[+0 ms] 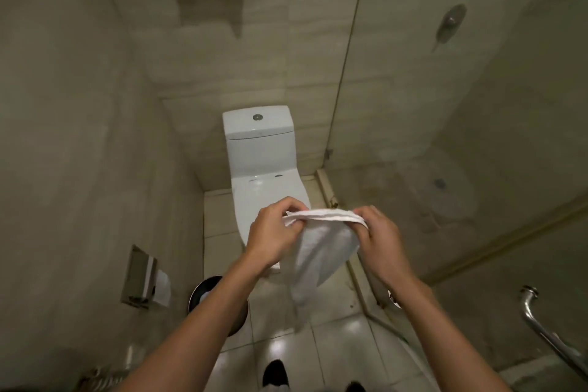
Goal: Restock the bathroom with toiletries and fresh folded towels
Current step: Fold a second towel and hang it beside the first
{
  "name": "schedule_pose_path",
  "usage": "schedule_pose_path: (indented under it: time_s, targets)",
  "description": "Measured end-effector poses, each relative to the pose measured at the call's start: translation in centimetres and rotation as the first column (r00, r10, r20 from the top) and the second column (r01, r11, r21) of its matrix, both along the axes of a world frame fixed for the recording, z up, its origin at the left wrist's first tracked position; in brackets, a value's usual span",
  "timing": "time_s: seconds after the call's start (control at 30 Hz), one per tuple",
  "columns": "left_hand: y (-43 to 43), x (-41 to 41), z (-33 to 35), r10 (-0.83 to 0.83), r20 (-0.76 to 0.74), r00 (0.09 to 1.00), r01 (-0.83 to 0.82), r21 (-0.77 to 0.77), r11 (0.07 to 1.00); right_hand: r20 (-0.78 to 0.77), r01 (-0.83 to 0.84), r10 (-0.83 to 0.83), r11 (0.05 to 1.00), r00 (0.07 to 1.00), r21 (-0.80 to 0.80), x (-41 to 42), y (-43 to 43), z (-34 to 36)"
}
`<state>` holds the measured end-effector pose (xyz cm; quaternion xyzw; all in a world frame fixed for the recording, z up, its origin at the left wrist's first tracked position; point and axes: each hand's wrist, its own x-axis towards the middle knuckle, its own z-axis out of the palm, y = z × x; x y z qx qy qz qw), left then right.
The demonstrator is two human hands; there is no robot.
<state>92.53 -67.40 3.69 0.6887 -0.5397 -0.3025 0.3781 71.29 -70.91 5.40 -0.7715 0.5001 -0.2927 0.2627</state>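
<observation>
step: towel [321,245] being folded over toilet [261,149] | left hand [273,232], right hand [378,232] each pinched on top edge | next: edges to be matched, halved

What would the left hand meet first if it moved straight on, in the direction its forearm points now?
The left hand pinches the white towel. Beyond that, it would probably meet the toilet, whose lid lies ahead and below. Depth is unclear.
</observation>
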Motion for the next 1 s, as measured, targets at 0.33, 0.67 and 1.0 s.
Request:
schedule_pose_path:
  time_s: [0.33, 0.67, 1.0]
  targets:
    - [-2.9, 3.4, -0.4, 0.186, -0.252, 0.950, -0.199, -0.024, 0.980, 0.075, -0.118, 0.120, 0.993, 0.990, -0.033, 3.0, -5.5, 1.5]
    - [-10.8, 3.1, 0.9, 0.321, -0.233, 0.918, -0.349, -0.085, 0.933, 0.079, -0.179, 0.195, 0.968, 0.978, -0.175, 3.6, -16.4, 0.8]
    - [-14.9, 2.9, 0.6, 0.376, -0.259, 0.890, -0.412, -0.100, 0.906, 0.124, -0.264, 0.272, 0.962, 0.954, -0.076, 4.0, -23.0, 0.2]
